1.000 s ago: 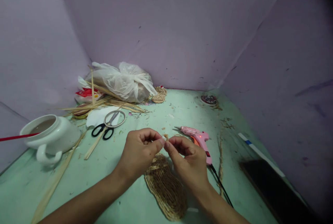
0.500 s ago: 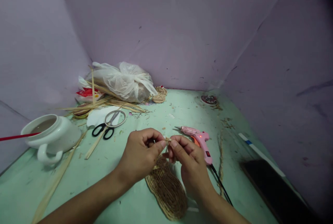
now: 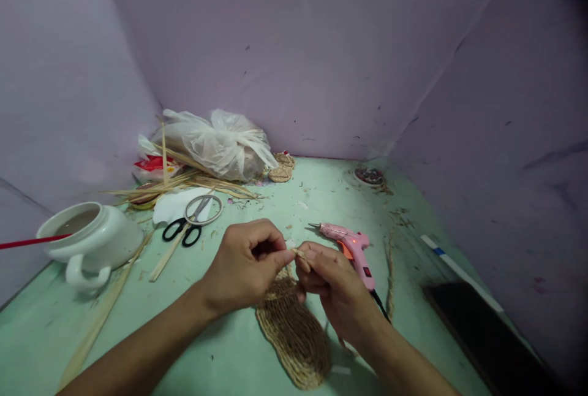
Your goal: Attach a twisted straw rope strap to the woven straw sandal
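My left hand (image 3: pixel 250 264) and my right hand (image 3: pixel 337 289) meet above the table, thumbs and forefingers pinched. Between their fingertips is a thin straw-coloured fibre strand (image 3: pixel 298 253). Just under the hands lies a brown and tan sole-shaped piece of coiled fibre cord (image 3: pixel 294 338), its upper end partly covered by them. Beyond my right hand rests a pink glue gun (image 3: pixel 349 243) with a small light glowing on it; its nozzle points left.
Left are a white pot (image 3: pixel 119 236) with a red stick (image 3: pixel 34 241), scissors (image 3: pixel 190 233) and a ring-shaped roll (image 3: pixel 220 212). A plastic bag (image 3: pixel 225 144) and straw strips lie behind. At right are a cord (image 3: pixel 390 285), a white stick (image 3: pixel 468 279) and a dark flat object (image 3: pixel 487 335).
My right hand has turned and shifted slightly, and its fingers are curled more around the strand. My left hand's fingers have moved a little. A cord now shows below my right wrist.
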Demonstrator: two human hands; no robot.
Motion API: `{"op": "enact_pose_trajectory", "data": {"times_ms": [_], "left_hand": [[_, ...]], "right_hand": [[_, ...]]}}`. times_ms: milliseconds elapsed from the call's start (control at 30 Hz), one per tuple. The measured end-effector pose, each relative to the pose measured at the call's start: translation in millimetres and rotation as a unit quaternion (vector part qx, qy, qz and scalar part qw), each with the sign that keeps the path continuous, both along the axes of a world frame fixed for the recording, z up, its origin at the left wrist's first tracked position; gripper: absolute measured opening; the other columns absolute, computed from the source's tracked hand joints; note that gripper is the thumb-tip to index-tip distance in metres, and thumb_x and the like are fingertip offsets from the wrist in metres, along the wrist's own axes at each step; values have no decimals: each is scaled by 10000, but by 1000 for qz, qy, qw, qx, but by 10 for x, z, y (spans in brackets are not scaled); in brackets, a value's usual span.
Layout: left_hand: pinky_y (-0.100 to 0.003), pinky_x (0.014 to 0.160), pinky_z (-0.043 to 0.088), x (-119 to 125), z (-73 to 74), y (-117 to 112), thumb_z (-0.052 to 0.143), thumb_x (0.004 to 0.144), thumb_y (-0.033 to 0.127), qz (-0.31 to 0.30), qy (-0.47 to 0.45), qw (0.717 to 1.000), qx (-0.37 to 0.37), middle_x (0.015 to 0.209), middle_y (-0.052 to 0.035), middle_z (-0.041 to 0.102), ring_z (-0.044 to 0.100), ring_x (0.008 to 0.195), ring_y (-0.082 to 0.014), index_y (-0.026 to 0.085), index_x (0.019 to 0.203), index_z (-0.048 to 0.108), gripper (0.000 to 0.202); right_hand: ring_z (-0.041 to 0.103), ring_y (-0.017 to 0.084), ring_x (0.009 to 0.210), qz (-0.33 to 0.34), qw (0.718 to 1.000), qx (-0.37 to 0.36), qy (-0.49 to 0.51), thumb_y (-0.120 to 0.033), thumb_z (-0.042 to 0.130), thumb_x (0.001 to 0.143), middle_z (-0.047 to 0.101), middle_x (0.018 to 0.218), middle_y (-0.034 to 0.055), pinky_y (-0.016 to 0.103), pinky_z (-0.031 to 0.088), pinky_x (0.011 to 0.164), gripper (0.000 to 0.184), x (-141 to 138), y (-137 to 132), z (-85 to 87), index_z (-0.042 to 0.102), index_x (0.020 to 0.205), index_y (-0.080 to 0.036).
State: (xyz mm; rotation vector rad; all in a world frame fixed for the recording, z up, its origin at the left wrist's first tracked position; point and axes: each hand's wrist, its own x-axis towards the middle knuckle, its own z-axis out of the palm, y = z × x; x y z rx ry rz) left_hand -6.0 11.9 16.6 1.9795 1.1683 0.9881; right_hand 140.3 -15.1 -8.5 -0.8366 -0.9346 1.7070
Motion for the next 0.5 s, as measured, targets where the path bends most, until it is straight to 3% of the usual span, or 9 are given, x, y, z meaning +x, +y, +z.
{"op": "enact_pose_trajectory", "data": {"times_ms": [133,200,300,400,433,500], "left_hand": [[-185,435,355,-21,-7,40,622,686,163,-30,-21,999,9,581,19,538,430,473,-69,125,737,595,69],[-198,503,410,-29,-12,57,594,714,122,-82,-36,994,56,667,-21,587,507,547,-86,115,781,630,77],[-218,586,445,-55,-24,77,533,754,73,-135,-26,980,143,692,-64,597,558,635,-111,93,703,644,124],[-235,577,438,-95,-44,95,510,751,59,-117,27,970,211,694,-77,593,551,636,-125,87,710,631,130],[-242,575,436,-106,-52,101,508,748,61,-108,42,968,221,696,-77,592,549,638,-130,91,714,623,124],[-248,573,434,-120,-67,111,502,746,68,-102,60,967,225,688,-68,586,545,634,-133,103,714,605,113]], "right_hand": [[159,72,442,50,999,8,14,-369,536,762,198,496,-94,201,373,462,281,42,21,-34,426,572,-193],[152,70,442,68,998,3,18,-372,522,781,199,499,-95,196,369,459,293,51,29,-48,413,576,-194],[157,66,436,82,997,-4,2,-406,491,805,202,483,-100,200,375,459,330,52,36,-49,405,569,-193],[286,71,431,17,993,54,-104,-403,522,790,335,487,-83,210,370,455,244,42,28,-38,516,702,-175],[354,81,455,-24,982,96,-162,-370,558,773,412,526,-64,213,369,462,199,40,21,-37,547,792,-173],[465,107,541,-108,934,192,-283,-280,591,762,529,640,-20,227,381,498,165,39,4,-44,572,895,-185]]}}
